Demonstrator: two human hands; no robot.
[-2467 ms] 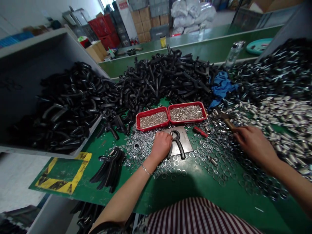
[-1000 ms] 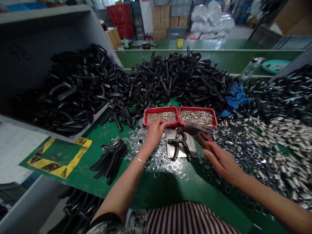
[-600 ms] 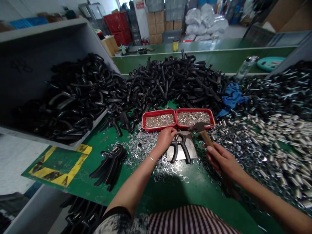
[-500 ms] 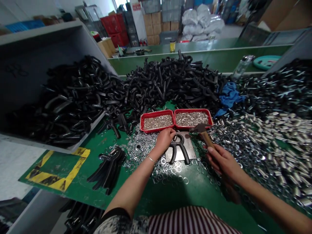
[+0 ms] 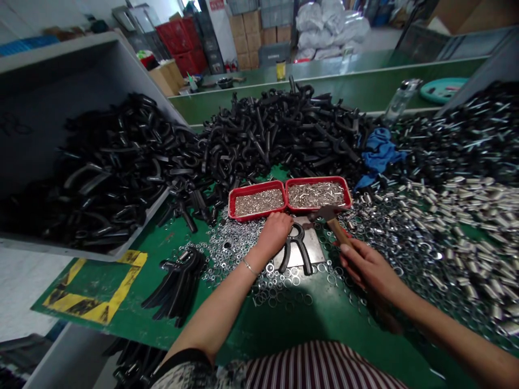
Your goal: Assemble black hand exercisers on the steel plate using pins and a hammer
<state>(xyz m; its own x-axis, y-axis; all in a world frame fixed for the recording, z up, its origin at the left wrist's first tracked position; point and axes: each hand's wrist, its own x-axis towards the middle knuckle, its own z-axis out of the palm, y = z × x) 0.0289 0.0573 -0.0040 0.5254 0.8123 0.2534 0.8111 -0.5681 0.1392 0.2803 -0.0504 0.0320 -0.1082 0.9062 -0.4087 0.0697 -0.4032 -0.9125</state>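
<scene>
Black forked handle (image 5: 300, 243) lies on steel plate (image 5: 317, 249) on the worktop (image 5: 279, 321); ring end far, legs splayed nearward. Left hand (image 5: 276, 233) nearest, fingers curled at ring's left; whether they pinch anything, cannot tell. Right hand (image 5: 371, 267): grip closed round hammer (image 5: 337, 228), head just right of ring.

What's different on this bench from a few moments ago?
The right hand has brought the hammer leftward, from among the loose metal bits to the metal plate. The left hand went from the black handle to the left red tray and is now back at the handle. The blue cloth and the bundle of black handles stayed put.
</scene>
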